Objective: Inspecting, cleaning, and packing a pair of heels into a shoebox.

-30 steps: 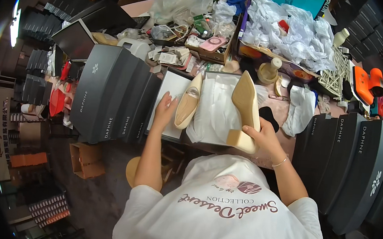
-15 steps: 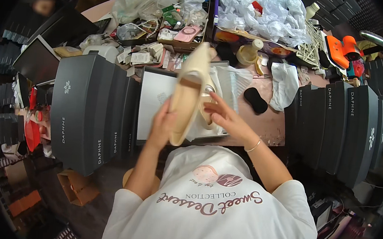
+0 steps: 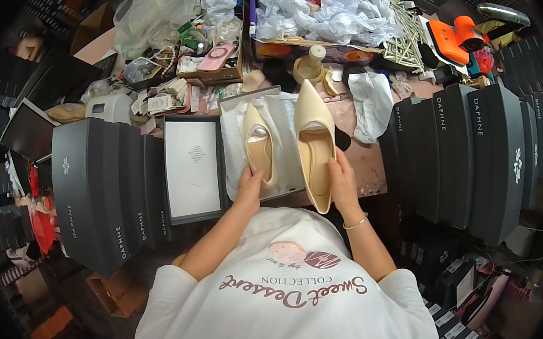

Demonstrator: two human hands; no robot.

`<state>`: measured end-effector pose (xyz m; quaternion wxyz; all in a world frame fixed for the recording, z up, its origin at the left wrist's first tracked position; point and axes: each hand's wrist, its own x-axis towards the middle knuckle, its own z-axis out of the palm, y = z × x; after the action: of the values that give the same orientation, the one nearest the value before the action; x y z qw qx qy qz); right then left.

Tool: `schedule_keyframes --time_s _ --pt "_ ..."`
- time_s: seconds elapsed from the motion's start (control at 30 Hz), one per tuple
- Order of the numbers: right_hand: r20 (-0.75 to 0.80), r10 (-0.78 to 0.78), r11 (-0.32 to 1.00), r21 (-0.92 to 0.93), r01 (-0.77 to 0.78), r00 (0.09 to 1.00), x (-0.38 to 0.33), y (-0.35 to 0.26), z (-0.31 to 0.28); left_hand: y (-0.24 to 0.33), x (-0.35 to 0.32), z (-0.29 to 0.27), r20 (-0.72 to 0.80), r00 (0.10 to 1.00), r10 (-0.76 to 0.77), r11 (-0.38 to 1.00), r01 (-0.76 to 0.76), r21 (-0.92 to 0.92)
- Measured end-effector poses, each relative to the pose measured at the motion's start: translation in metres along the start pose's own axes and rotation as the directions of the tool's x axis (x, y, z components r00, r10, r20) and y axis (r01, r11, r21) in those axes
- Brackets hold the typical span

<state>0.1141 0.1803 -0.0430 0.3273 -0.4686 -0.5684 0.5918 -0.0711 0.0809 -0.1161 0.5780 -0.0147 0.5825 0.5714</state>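
Two cream pointed-toe shoes lie before me, toes pointing away. My right hand (image 3: pixel 345 184) grips the right shoe (image 3: pixel 315 149) by its side near the heel and holds it up, its tan insole facing me. The left shoe (image 3: pixel 260 154) is over the white paper (image 3: pixel 230 135) in an opened shoebox, with something shiny and pale stuffed in its toe. My left hand (image 3: pixel 249 191) is closed on its heel end, thumb inside, other fingers mostly hidden. The box lid (image 3: pixel 193 170), white inside with a dark rim, lies left of the box.
Stacks of dark shoeboxes (image 3: pixel 93 180) (image 3: pixel 480 142) wall in both sides. Behind are a cardboard box of crumpled white paper (image 3: pixel 327 13), a cream bottle (image 3: pixel 311 64), a pink round-faced device (image 3: pixel 217 56), an orange tool (image 3: pixel 454 40) and a white sheet (image 3: pixel 368 107).
The raised shoe has passed from my left hand to my right and moved rightward. My left hand now grips the other shoe at the box. The view has also shifted.
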Motion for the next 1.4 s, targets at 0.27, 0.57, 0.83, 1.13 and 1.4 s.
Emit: schedule_keyframes --time_s 0.27,0.57,0.83,1.13,1.4 --pt "0.076 0.035 0.995 0.095 -0.042 0.997 -0.006 -0.009 0.006 0.010 -0.069 0.030 0.024 0.915 0.402 0.911 -0.403 0.092" --pt "0.186 -0.086 0.995 0.066 0.075 0.979 -0.019 -0.013 0.018 0.018 -0.097 0.037 0.033 0.822 0.569 0.813 -0.568 0.131" --pt "0.185 -0.127 0.990 0.084 0.113 0.975 -0.028 -0.019 0.027 0.014 -0.100 0.026 0.033 0.778 0.627 0.769 -0.625 0.135" --pt "0.231 -0.196 0.978 0.110 0.175 0.953 -0.030 -0.016 0.040 0.023 -0.110 0.017 0.000 0.764 0.645 0.756 -0.637 0.152" --pt "0.313 -0.097 0.978 0.206 0.032 0.945 -0.016 -0.017 0.064 0.041 -0.091 -0.035 -0.294 0.720 0.629 0.760 -0.649 0.039"
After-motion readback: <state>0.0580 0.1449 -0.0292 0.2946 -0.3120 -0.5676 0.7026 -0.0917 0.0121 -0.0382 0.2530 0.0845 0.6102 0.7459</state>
